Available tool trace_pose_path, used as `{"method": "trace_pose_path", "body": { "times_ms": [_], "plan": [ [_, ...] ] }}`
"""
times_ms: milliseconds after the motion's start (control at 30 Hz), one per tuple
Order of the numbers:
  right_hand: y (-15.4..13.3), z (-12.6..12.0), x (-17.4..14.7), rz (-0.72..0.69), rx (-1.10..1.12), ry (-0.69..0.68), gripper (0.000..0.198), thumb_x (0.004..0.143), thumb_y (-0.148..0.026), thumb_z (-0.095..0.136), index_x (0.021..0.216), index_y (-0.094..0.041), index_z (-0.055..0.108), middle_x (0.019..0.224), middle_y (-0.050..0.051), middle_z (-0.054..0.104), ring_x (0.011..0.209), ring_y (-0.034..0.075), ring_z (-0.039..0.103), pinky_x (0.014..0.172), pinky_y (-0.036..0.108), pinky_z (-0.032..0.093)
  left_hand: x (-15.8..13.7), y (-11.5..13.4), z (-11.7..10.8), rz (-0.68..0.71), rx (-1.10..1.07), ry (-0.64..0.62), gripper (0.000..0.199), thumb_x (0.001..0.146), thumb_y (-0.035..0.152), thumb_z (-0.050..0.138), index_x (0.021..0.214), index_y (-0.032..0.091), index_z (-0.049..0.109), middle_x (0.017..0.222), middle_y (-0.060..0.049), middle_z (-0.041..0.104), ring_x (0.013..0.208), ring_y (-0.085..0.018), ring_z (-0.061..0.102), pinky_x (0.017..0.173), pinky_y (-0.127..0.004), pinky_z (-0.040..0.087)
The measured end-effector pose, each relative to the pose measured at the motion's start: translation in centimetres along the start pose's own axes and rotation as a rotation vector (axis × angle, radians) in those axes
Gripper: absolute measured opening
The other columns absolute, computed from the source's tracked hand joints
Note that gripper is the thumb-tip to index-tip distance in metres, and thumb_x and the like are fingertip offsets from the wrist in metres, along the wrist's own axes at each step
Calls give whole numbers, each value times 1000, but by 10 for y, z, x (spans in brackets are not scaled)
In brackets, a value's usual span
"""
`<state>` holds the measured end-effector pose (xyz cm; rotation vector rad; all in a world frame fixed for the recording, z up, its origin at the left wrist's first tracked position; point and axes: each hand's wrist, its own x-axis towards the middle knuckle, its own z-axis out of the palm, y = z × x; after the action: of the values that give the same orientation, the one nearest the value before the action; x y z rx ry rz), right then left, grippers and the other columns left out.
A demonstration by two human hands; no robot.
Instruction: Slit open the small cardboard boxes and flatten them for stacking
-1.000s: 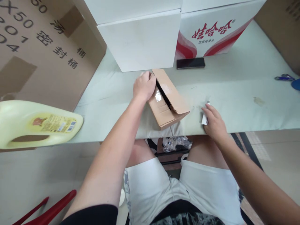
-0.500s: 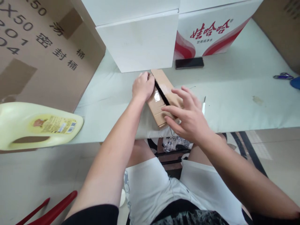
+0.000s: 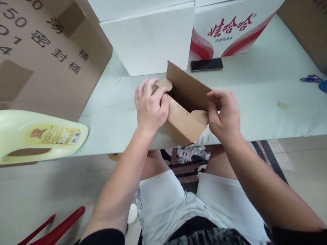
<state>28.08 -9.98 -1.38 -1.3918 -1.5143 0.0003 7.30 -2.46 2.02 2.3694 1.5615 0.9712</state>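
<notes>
A small brown cardboard box point(image 3: 182, 131) lies at the table's front edge, its top flaps raised and its inside in shadow. My left hand point(image 3: 152, 107) is wrapped round the box's left end, the thumb on its near upper edge. Between the thumb and fingers of my right hand point(image 3: 224, 114) is the right end of the tall far flap point(image 3: 190, 80). Small side flaps show at both ends of the box. What lies within, if anything, cannot be made out.
Behind the box stand a white carton point(image 3: 148, 44) and a red-and-white carton point(image 3: 230, 34), with a black phone point(image 3: 206, 64) before them. A pale yellow jug point(image 3: 56, 136) lies at left beside a large brown carton point(image 3: 58, 61). Purple-handled scissors or a similar tool point(image 3: 311, 79) lie far right.
The box's top has come open, its far flap lifted upright. My right hand has moved right and closed on that flap. The slim knife-like tool seen earlier is now hidden.
</notes>
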Motion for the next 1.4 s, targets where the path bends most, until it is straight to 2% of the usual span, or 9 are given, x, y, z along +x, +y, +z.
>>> {"method": "trace_pose_path", "body": {
  "times_ms": [67, 167, 300, 400, 533, 767, 1000, 1200, 1400],
  "plan": [
    [9, 0, 0, 53, 19, 0, 28, 93, -12, 48, 113, -24, 64, 104, 7, 67, 94, 20, 66, 84, 38, 57, -14, 9, -7, 49, 9, -55, 36, 97, 31, 44, 116, 27, 74, 135, -8, 68, 142, -32, 50, 126, -52, 27],
    [18, 2, -2, 154, 107, -44, 25, 94, -15, 48, 111, -26, 63, 101, 5, 69, 86, 19, 66, 77, 36, 56, -34, 18, -11, 64, 45, -71, 38, 97, 33, 46, 125, 27, 70, 131, -7, 71, 133, -30, 58, 124, -53, 26],
    [15, 3, -2, 210, 183, -108, 23, 94, -16, 50, 110, -26, 63, 100, 4, 70, 70, 15, 61, 66, 32, 53, -55, 18, -6, 78, 77, -8, 35, 100, 33, 42, 118, 31, 73, 129, -4, 74, 137, -30, 56, 120, -54, 24],
    [8, 4, -3, 219, 197, -98, 22, 93, -16, 50, 108, -25, 64, 97, 2, 70, 61, 12, 53, 59, 29, 48, -68, 15, -3, 58, 77, 22, 33, 100, 31, 43, 117, 32, 71, 125, -3, 76, 137, -30, 56, 119, -54, 23],
    [1, 2, -8, 209, 195, -87, 21, 94, -19, 49, 106, -22, 65, 90, 1, 68, 61, 12, 51, 61, 29, 48, -80, 12, -2, 29, 68, 26, 27, 98, 30, 47, 110, 31, 71, 122, -3, 77, 137, -30, 55, 119, -54, 21],
    [-1, 1, -14, 227, 144, -74, 23, 95, -22, 50, 110, -22, 67, 87, 2, 64, 66, 14, 52, 64, 31, 49, -84, 13, -3, 53, 93, 29, 28, 99, 28, 46, 103, 31, 74, 121, -3, 77, 134, -30, 57, 118, -53, 21],
    [-3, 2, -16, 230, 154, -39, 25, 95, -23, 50, 110, -21, 70, 85, 1, 65, 65, 13, 51, 62, 29, 48, -85, 13, -5, 58, 89, -2, 32, 99, 28, 47, 111, 33, 76, 123, -4, 76, 135, -32, 54, 118, -55, 19],
    [-2, 2, -17, 232, 156, -35, 24, 96, -24, 51, 111, -22, 70, 87, 1, 66, 67, 13, 53, 64, 30, 49, -85, 13, -11, 50, 110, -78, 33, 104, 36, 45, 118, 37, 76, 128, -4, 72, 140, -32, 49, 121, -57, 17],
    [-3, 2, -17, 262, 172, -44, 24, 95, -23, 51, 111, -24, 69, 84, 1, 66, 66, 14, 52, 64, 30, 50, -83, 14, -16, 53, 136, -133, 37, 105, 39, 42, 121, 36, 75, 129, -8, 70, 141, -36, 47, 120, -62, 20]
  ]
}}
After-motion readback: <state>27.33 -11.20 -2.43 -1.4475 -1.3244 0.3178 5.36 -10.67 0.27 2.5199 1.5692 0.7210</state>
